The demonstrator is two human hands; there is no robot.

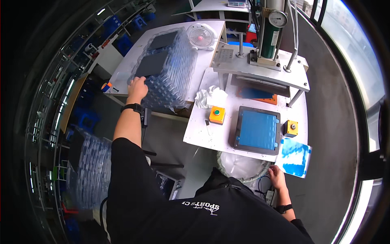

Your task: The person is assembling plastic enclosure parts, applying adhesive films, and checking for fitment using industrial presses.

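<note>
My left hand [137, 88] reaches out to a tall stack of clear plastic trays [174, 77] on the left table and rests on its near corner, beside a dark flat panel [149, 65] lying on top. A second dark panel [163, 40] lies farther back on the stack. My right hand [276, 177] is low at the right, by the front edge of the white press table [203, 136], holding the lower edge of a blue sheet [295, 156] that hangs off the table corner. A grey frame with a blue sheet inside [258, 131] lies on the press table.
A press machine [266, 49] with a round gauge stands at the back of the white table. Two yellow button boxes [217, 114] [291, 128], a crumpled white cloth [211, 97] and a small white fan [201, 36] are nearby. Another stack of clear trays [91, 171] stands at lower left.
</note>
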